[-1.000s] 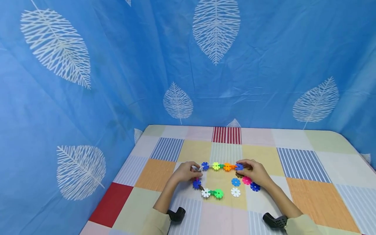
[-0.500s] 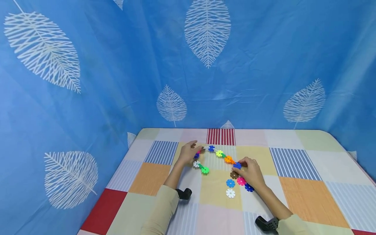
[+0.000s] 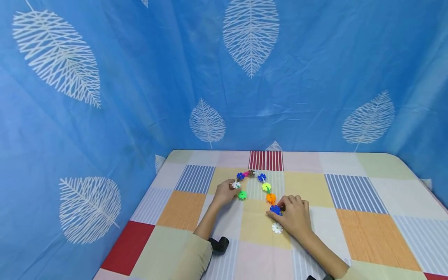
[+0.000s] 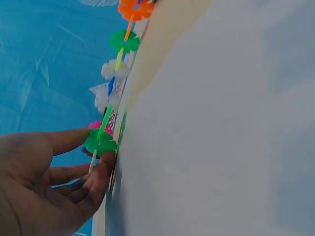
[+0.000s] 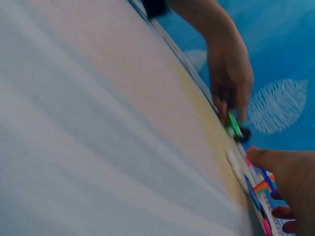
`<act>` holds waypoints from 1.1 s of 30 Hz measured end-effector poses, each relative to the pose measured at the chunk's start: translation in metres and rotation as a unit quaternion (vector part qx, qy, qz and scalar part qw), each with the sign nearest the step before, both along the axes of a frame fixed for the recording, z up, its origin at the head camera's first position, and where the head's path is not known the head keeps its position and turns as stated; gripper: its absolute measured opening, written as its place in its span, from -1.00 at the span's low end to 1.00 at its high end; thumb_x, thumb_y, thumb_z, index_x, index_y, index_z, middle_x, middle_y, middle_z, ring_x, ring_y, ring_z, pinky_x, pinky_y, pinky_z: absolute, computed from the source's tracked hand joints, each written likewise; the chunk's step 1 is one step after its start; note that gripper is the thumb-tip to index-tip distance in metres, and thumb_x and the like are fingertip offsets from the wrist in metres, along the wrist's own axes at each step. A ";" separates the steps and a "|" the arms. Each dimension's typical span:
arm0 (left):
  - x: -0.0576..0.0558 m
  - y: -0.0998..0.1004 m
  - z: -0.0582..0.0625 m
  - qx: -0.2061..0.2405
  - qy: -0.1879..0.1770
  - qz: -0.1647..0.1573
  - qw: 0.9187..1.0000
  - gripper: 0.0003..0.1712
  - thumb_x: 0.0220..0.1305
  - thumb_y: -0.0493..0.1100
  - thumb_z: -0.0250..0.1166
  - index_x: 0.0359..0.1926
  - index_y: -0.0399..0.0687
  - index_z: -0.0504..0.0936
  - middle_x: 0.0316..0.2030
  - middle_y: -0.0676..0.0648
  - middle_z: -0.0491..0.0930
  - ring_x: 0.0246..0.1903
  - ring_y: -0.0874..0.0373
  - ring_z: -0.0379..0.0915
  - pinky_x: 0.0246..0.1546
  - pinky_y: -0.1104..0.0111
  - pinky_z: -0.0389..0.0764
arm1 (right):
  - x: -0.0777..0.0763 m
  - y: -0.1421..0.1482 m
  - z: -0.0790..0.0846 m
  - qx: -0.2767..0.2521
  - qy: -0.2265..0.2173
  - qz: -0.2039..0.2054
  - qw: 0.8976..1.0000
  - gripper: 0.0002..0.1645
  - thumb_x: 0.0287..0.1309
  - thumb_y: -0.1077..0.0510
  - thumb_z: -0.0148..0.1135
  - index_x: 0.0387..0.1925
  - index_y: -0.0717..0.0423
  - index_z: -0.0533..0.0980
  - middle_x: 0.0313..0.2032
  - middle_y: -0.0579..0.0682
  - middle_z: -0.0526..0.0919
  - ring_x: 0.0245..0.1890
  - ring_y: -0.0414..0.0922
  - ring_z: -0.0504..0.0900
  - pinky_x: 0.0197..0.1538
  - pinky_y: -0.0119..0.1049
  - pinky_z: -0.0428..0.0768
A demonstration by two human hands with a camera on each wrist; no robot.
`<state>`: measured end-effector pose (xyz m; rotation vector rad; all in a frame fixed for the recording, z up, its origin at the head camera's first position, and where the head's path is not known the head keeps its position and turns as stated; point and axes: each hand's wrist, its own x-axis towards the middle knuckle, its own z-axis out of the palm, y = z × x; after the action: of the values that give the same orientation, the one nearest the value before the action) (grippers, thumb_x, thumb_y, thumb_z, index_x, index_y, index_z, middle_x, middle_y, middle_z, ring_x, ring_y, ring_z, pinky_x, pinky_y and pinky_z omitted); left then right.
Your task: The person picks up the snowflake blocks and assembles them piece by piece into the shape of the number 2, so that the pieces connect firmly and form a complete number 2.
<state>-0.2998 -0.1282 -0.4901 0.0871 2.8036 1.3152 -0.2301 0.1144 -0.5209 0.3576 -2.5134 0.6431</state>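
You are holding a chain (image 3: 261, 177) of coloured discs at both ends, and it is arching across the tabletop (image 3: 266, 260) near the middle of the head frame. Your left hand (image 3: 225, 193) is gripping the left end. In the left wrist frame, at lower left, its thumb and fingers are clamping the dark green disc (image 4: 100, 141); the thumb is pressing from above and the fingers are supporting from below. The bright green disc (image 3: 242, 195) is standing just beside those fingertips, to their right in the head frame, while the white disc (image 3: 236, 185) is sitting right at them.

Your right hand (image 3: 294, 216) is reaching in from the lower right of the head frame, its thumb and forefinger pinching the blue disc (image 3: 275, 210) at the chain's right end, one on each side. The orange disc (image 3: 271, 198) is lying just above those fingers, and the yellow disc (image 3: 266, 187) is following further up. A brown disc (image 3: 282, 208) is showing partly beside the forefinger. A loose white disc (image 3: 277, 228) is lying flat just below the thumb. At the lower right of the right wrist frame, a pink disc (image 5: 267, 227) is peeking out near the other fingers, which are curling loosely.
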 end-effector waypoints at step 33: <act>0.033 -0.027 0.006 0.101 -0.013 -0.034 0.994 -0.74 0.28 -0.15 0.18 -0.14 -0.28 0.48 -0.51 -0.12 0.57 -0.57 0.07 0.54 -0.57 0.33 0.59 | 0.005 0.000 0.005 -0.082 -0.013 0.038 0.996 -0.71 -0.09 0.14 0.41 -0.27 0.17 0.64 -0.29 0.10 0.60 -0.27 0.02 0.45 -0.24 -0.10 0.36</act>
<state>-0.2666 -0.1549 -0.4843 0.1686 2.6130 1.5673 -0.2249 0.1147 -0.5163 0.3873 -2.4610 0.8816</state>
